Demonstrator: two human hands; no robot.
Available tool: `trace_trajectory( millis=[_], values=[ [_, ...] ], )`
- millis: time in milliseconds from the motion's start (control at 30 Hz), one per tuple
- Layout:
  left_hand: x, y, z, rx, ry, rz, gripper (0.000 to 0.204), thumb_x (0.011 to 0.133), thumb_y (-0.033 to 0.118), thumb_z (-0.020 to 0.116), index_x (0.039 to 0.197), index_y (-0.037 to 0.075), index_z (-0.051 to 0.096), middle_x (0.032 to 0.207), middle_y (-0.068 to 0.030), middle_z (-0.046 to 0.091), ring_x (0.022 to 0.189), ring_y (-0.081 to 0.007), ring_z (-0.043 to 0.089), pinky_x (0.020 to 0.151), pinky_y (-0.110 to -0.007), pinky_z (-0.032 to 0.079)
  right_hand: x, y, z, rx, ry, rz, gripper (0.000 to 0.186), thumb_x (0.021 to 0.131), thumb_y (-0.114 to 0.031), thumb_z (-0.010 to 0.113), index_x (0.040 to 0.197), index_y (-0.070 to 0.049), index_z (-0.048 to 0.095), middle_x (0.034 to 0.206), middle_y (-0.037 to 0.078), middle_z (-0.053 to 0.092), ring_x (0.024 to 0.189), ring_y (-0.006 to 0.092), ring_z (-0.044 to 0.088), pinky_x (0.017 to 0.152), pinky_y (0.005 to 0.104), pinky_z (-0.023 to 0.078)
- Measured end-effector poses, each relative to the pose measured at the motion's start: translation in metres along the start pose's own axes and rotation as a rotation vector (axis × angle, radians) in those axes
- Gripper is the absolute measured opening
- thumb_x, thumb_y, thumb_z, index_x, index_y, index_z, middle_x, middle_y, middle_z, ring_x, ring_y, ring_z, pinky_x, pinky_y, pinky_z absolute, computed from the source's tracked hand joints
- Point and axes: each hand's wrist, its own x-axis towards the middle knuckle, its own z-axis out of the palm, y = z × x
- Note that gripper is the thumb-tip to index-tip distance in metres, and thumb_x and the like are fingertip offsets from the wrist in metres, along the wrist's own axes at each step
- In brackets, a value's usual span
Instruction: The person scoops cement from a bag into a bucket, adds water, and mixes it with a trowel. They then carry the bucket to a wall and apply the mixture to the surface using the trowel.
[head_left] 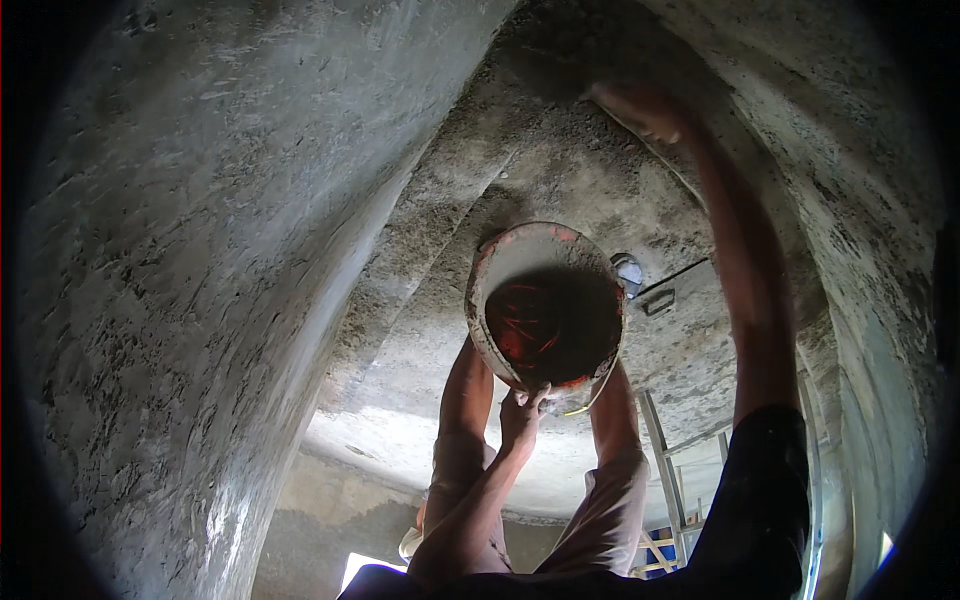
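My left hand [527, 405] grips the lower rim of a round, cement-crusted bucket [545, 245] with a dark, red-streaked inside. My right arm reaches up the right side; its hand [640, 108], blurred, is at the rough concrete surface [530, 150] near a long straight edge, and whether it holds anything is unclear. Behind the bucket, two bare limbs [462, 405] in pale grey cloth, apparently legs, rise from the lower edge. Right of the bucket lie a flat tool with a loop handle [658, 300] and a small metallic object [628, 275].
Rough plastered surfaces [180, 250] curve along both sides, close on the left and right. A metal ladder or frame [655, 440] stands at the lower right. At the bottom are a stained wall [310, 500] and a bright opening [365, 568].
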Motion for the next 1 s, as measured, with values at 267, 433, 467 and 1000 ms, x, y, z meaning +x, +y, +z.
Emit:
trace_trajectory(
  millis=[267, 433, 467, 1000],
  values=[
    [0.002, -0.001, -0.009, -0.04, 0.005, 0.04, 0.038, 0.079, 0.027, 0.069, 0.107, 0.007, 0.054, 0.102, -0.0014, 0.059, 0.091, -0.0113, 0.054, 0.073, -0.029, 0.044, -0.032, -0.021, -0.036, 0.227, 0.074, 0.177, 0.043, 0.087, -0.051, 0.05, 0.097, -0.01, 0.058, 0.051, -0.002, 0.045, 0.036, 0.0074, 0.039, 0.034, 0.0256, 0.03],
    [-0.002, 0.01, -0.001, -0.015, 0.001, 0.026, 0.035, 0.08, 0.028, 0.068, 0.104, 0.006, 0.056, 0.101, -0.0029, 0.06, 0.09, -0.0129, 0.055, 0.072, -0.028, 0.045, -0.035, 0.003, -0.029, 0.343, 0.041, 0.089, 0.044, 0.085, -0.053, 0.051, 0.09, -0.01, 0.056, 0.052, -0.002, 0.046, 0.036, 0.0078, 0.039, 0.034, 0.0256, 0.032],
    [0.001, 0.004, -0.002, -0.052, -0.029, 0.029, 0.034, 0.078, 0.027, 0.069, 0.104, 0.009, 0.056, 0.1, -0.0003, 0.059, 0.09, -0.0118, 0.054, 0.074, -0.03, 0.043, -0.028, 0.0, -0.026, 0.309, 0.026, 0.167, 0.042, 0.087, -0.051, 0.048, 0.092, -0.01, 0.056, 0.052, -0.001, 0.046, 0.038, 0.0084, 0.039, 0.035, 0.0253, 0.032],
    [-0.004, 0.014, 0.006, -0.078, -0.023, -0.02, 0.037, 0.076, 0.023, 0.071, 0.107, 0.013, 0.053, 0.102, 0.0014, 0.057, 0.091, -0.0119, 0.052, 0.081, -0.035, 0.04, -0.037, 0.022, -0.02, 0.392, -0.127, 0.178, 0.044, 0.09, -0.048, 0.046, 0.117, -0.015, 0.055, 0.057, -0.001, 0.048, 0.042, 0.0074, 0.039, 0.037, 0.0231, 0.033]
  ],
)
